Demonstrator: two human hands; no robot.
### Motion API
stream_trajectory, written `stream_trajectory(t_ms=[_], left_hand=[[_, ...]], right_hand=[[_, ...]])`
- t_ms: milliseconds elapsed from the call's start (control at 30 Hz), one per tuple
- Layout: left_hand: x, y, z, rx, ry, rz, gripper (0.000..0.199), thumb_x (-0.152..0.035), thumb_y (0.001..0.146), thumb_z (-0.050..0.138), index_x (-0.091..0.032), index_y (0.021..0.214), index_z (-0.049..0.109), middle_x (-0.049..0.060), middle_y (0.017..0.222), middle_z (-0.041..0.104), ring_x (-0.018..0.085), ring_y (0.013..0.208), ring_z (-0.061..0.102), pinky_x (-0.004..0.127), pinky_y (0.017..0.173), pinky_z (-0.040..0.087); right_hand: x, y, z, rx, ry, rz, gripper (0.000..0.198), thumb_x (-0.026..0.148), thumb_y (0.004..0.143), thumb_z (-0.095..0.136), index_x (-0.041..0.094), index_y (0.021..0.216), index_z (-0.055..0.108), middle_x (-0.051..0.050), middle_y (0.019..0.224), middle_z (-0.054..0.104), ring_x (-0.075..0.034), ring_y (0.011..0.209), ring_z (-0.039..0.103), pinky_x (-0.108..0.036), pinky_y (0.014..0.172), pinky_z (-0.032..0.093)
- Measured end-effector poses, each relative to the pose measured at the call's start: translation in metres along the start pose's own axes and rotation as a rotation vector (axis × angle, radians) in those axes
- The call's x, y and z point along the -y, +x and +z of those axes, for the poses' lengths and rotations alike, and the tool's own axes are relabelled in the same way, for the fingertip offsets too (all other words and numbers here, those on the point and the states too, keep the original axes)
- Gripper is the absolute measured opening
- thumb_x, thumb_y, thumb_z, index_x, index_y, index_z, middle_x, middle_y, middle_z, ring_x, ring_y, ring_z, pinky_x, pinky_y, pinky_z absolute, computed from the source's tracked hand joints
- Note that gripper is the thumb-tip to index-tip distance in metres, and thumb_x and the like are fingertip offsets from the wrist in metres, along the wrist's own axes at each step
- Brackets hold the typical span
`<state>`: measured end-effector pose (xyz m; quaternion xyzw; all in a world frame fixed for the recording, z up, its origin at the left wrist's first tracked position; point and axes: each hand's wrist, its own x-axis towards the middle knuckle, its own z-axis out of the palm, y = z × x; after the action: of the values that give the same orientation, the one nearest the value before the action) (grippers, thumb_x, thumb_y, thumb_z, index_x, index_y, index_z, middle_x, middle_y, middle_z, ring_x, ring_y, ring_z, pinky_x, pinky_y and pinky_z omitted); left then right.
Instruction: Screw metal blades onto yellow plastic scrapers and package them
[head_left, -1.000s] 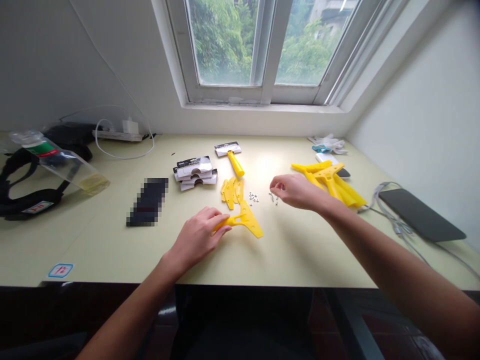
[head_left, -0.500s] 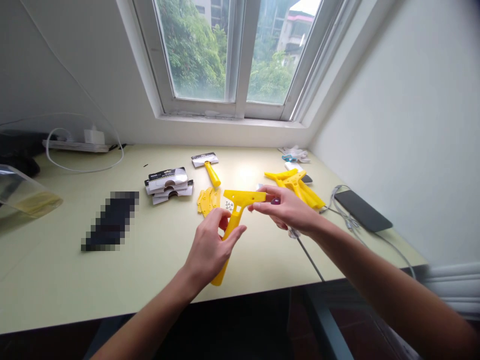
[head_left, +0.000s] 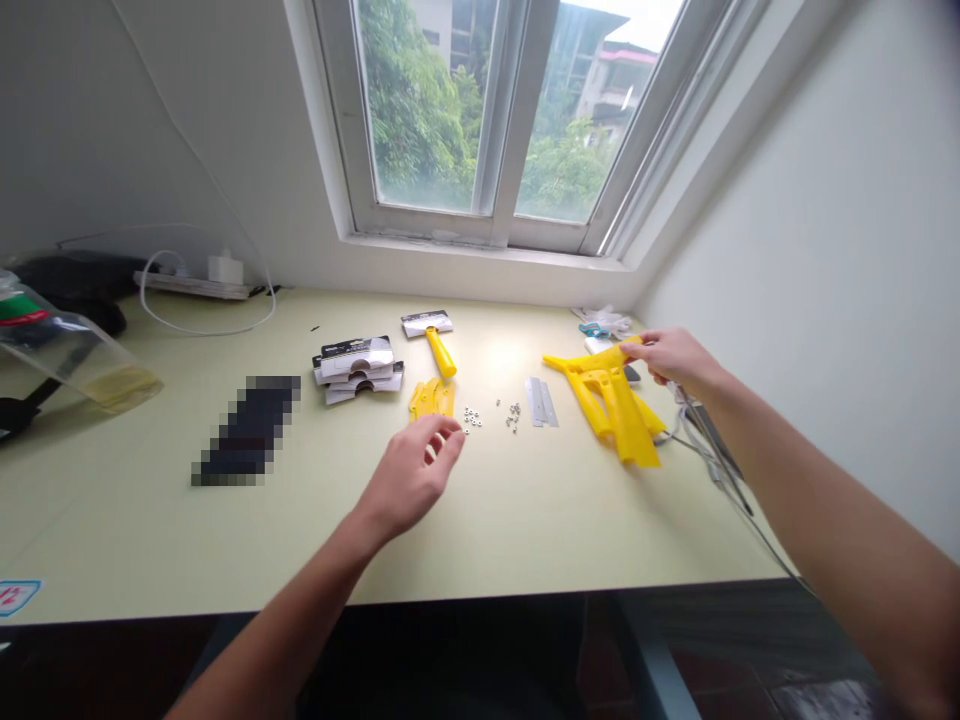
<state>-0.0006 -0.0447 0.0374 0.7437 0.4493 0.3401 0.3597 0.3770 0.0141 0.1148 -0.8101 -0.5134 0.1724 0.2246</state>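
My right hand [head_left: 679, 360] grips the head end of a yellow scraper handle [head_left: 631, 420], which hangs over other yellow scraper handles [head_left: 589, 400] at the right. A thin-shafted screwdriver [head_left: 724, 462] also sits in that hand, its shaft pointing down toward me; its grip is mostly hidden. My left hand [head_left: 409, 470] hovers above the table with loosely curled fingers and nothing visible in them. Close to its fingertips lie yellow plastic plates [head_left: 433, 397] and small nuts [head_left: 472, 419]. Small screws [head_left: 514, 415] and flat metal blades [head_left: 541, 402] lie between the hands.
Stacked black-and-white card packs [head_left: 356, 365] and a scraper with a card-covered head [head_left: 441, 352] stand farther back. A pixelated dark object [head_left: 247, 430] and a clear bottle [head_left: 90, 360] lie left. Cables [head_left: 697, 450] and white gloves [head_left: 607, 320] are at right.
My left hand has let go of the yellow scraper handle. My right hand has carried it rightward to the other handles, with the screwdriver still in its grasp. The view has shifted slightly left.
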Motion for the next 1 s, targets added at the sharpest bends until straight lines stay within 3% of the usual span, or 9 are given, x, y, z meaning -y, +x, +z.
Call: stream_trajectory(t_ms=[100,267,367,433,533,667,767,867,1000], left_hand=[[0.007,0.013,-0.035,-0.098,0.065,-0.018,0.029,-0.045,0.093,0.050,-0.020,0.093,0.066,0.004,0.091,0.069,0.018,0.079,0.062,0.029,0.065,0.051],[0.036,0.028,-0.088,-0.328,0.192,-0.099,0.031,-0.047,0.089,0.053,-0.020,0.090,0.067,0.003,0.085,0.070,0.018,0.076,0.064,0.028,0.066,0.048],[0.062,0.033,-0.113,-0.466,0.314,-0.161,0.031,-0.047,0.088,0.052,-0.020,0.091,0.067,0.004,0.088,0.071,0.019,0.077,0.064,0.029,0.069,0.049],[0.076,0.038,-0.125,-0.454,0.429,-0.176,0.030,-0.044,0.087,0.053,-0.020,0.094,0.068,0.005,0.094,0.071,0.020,0.080,0.064,0.031,0.075,0.050],[0.091,0.053,-0.133,-0.334,0.596,-0.096,0.037,-0.042,0.084,0.056,-0.018,0.111,0.066,0.010,0.113,0.065,0.024,0.102,0.061,0.037,0.095,0.047],[0.100,0.075,-0.134,-0.246,0.718,-0.003,0.053,-0.046,0.083,0.057,-0.018,0.128,0.059,0.013,0.133,0.053,0.030,0.128,0.045,0.044,0.111,0.035],[0.092,0.083,-0.122,-0.259,0.716,0.096,0.047,-0.044,0.087,0.054,-0.018,0.125,0.060,0.013,0.132,0.054,0.029,0.127,0.046,0.044,0.111,0.035],[0.067,0.086,-0.097,-0.215,0.668,0.165,0.035,-0.037,0.093,0.044,-0.017,0.114,0.064,0.011,0.119,0.062,0.025,0.116,0.054,0.039,0.104,0.041],[0.033,0.110,-0.049,0.002,0.717,0.007,0.038,-0.038,0.097,0.034,-0.020,0.116,0.062,0.009,0.112,0.067,0.022,0.101,0.062,0.036,0.094,0.046]], right_hand=[[-0.003,0.022,0.007,0.013,-0.185,0.009,0.026,0.037,0.085,0.057,0.013,0.086,0.068,-0.005,0.060,0.058,-0.010,0.043,0.044,-0.028,0.047,0.035],[-0.007,0.046,0.019,0.000,-0.290,0.038,0.025,0.037,0.082,0.060,0.015,0.071,0.063,-0.006,0.054,0.051,-0.013,0.048,0.048,-0.031,0.054,0.032],[-0.011,0.050,0.022,-0.132,-0.338,0.022,0.023,0.040,0.079,0.064,0.018,0.083,0.061,-0.010,0.067,0.054,-0.018,0.062,0.050,-0.033,0.059,0.029],[-0.005,0.037,0.028,-0.189,-0.382,-0.038,0.026,0.044,0.081,0.060,0.021,0.093,0.058,-0.012,0.078,0.057,-0.020,0.067,0.048,-0.033,0.061,0.029],[0.020,-0.014,0.048,-0.069,-0.453,-0.218,0.027,0.046,0.088,0.046,0.021,0.091,0.056,-0.013,0.088,0.061,-0.019,0.066,0.047,-0.033,0.059,0.029],[0.049,-0.109,0.100,0.176,-0.530,-0.490,0.022,0.030,0.093,0.032,0.020,0.090,0.051,-0.006,0.077,0.060,-0.014,0.054,0.044,-0.029,0.052,0.019],[0.046,-0.154,0.142,0.161,-0.522,-0.691,0.022,0.017,0.090,0.032,0.019,0.096,0.053,-0.006,0.084,0.060,-0.013,0.054,0.045,-0.030,0.051,0.017],[0.029,-0.165,0.166,0.047,-0.552,-0.799,0.031,0.005,0.082,0.036,0.019,0.100,0.056,-0.008,0.088,0.059,-0.018,0.069,0.053,-0.030,0.056,0.028],[0.007,-0.156,0.170,-0.070,-0.437,-0.903,0.029,0.008,0.087,0.040,0.019,0.109,0.056,-0.011,0.108,0.059,-0.025,0.097,0.054,-0.038,0.081,0.040]])
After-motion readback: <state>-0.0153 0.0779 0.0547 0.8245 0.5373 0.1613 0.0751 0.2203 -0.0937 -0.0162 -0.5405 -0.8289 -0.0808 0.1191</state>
